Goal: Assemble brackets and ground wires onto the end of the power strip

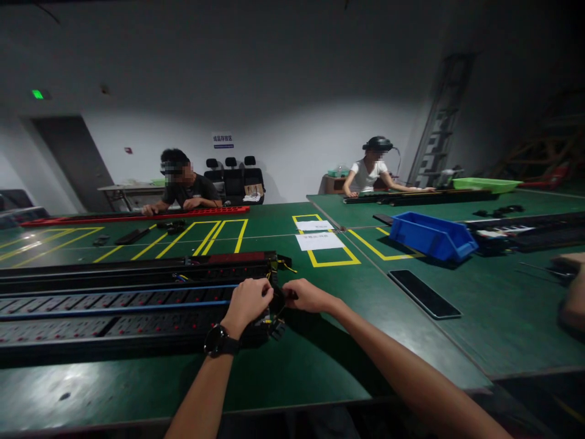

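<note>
A long black rail assembly with blue strips and small red dots lies on the green table, reaching in from the left. At its right end, my left hand has its fingers curled together over the dark end parts. My right hand is closed just beyond that end, thumb and fingers pinched. Between the two hands is a dark, thin piece, perhaps cable; its kind is too dim to make out. Short yellow wires stick out behind my hands. What each set of fingertips grips is hidden.
A dark tablet-like slab lies to the right, with a blue bin behind it. White paper sheets rest within yellow tape lines. Two co-workers bend over rails across the table. Another person's hand shows at the right edge.
</note>
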The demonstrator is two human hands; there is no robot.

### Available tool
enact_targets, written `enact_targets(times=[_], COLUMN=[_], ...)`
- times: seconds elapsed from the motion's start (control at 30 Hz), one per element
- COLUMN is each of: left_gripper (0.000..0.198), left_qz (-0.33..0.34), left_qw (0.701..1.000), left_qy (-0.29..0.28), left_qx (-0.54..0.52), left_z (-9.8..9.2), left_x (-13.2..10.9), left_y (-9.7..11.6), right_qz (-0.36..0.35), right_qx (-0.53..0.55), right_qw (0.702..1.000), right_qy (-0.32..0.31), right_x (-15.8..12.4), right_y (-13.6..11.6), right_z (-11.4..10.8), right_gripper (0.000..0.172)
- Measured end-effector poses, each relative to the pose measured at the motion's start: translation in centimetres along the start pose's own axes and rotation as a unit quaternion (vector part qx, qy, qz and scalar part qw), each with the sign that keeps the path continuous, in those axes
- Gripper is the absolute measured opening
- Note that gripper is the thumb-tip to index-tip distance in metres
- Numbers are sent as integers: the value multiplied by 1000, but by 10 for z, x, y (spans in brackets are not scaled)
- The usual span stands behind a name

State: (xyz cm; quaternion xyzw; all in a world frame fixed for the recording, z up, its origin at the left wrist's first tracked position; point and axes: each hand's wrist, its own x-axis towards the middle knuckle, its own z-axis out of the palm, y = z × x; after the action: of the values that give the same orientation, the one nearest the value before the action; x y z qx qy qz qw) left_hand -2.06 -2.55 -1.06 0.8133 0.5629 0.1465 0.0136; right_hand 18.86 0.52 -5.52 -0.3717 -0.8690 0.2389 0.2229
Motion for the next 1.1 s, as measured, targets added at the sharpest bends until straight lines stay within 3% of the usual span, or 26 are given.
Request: enact_targets(times=[0.17,0.37,0.53,0.7,0.87,1.0,1.1], left_gripper=[22,24,25,29,26,22,20], left_qz=[-11,3,9,-1,-24,-27,-24], left_qw=[1000,1000,1000,1000,999,998,998], left_qy=[-3,12,3,-1,-1,0,9], left_qx=[-1,5,12,14,-22,-64,-64], left_z=[0,2,2,4,5,4,4], left_x=[0,1,0,2,4,4,2], left_y=[0,-1,-2,-1,-3,-6,-5], right_qz=[-6,28,4,7,2,7,49], right_qx=[25,-22,21,28,11,-22,-75], right_qw=[1000,998,995,992,992,993,980], right_qy=[-16,56,97,125,128,115,179], right_x=[-5,-3,3,7,8,5,4], right_y=[3,-6,-6,-3,-3,15,40], right_z=[-7,4,22,33,29,17,7], right_gripper=[7,8,13,8,11,24,26])
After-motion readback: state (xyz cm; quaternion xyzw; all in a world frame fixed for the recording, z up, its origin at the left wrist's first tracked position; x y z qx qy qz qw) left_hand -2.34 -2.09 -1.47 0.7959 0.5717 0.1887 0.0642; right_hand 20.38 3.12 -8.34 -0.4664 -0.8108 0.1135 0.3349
